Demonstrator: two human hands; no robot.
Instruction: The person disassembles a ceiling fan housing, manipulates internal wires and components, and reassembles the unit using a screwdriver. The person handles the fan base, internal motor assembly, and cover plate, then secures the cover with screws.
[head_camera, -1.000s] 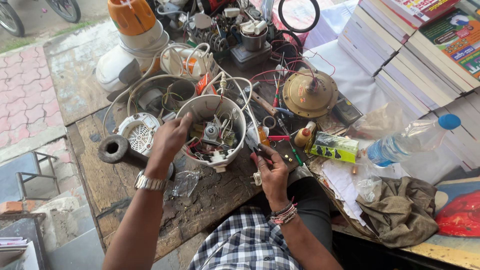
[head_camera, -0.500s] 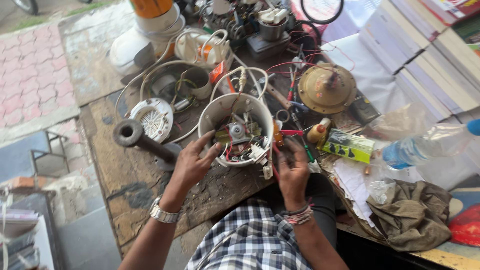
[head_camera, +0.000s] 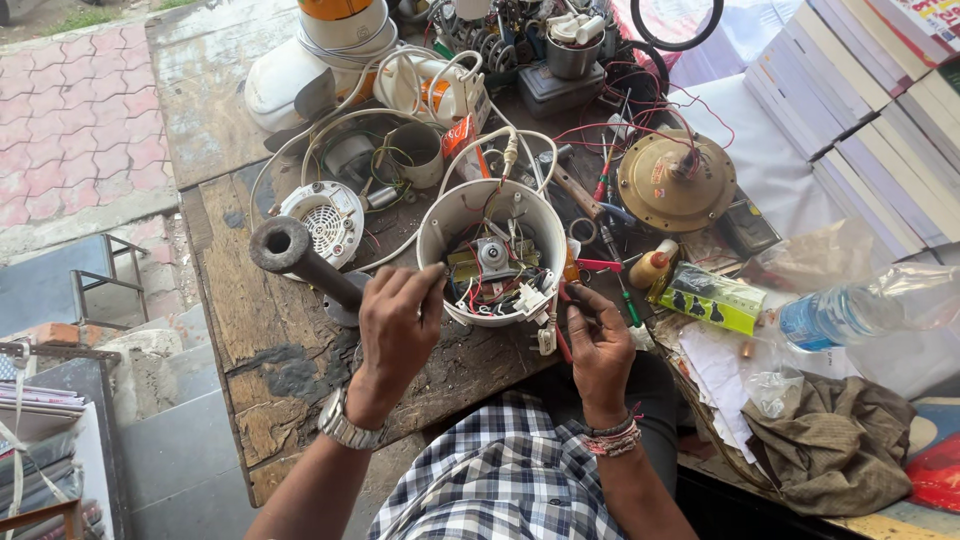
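Two bare hands worked at a round white plastic housing (head_camera: 492, 210) set near the middle of a worn, cracked wooden bench (head_camera: 262, 330). At far left, a dark cylindrical metal pipe (head_camera: 300, 260) with a thick hollow end lay tilted on the wood, just beside a white circular vent grille (head_camera: 323, 213). The left hand (head_camera: 398, 322), with a metal watch at the wrist, rested its curled fingers on the near-left rim of the housing; the fingers were bent over the rim, though whether they clamped it could not be told. The housing stood open side up, smooth-walled and bowl-shaped, exposing a small motor, a white connector block and tangled red, black and white wires. The right hand (head_camera: 598, 340), with beaded bands at the wrist, was closed in a pinch on a thin red tool (head_camera: 562, 335) at the near-right rim. Farther right lay a brass-coloured domed disc (head_camera: 676, 180), a green and yellow carton (head_camera: 708, 298), a clear plastic bottle (head_camera: 860, 308) and a crumpled drab cloth (head_camera: 835, 445).
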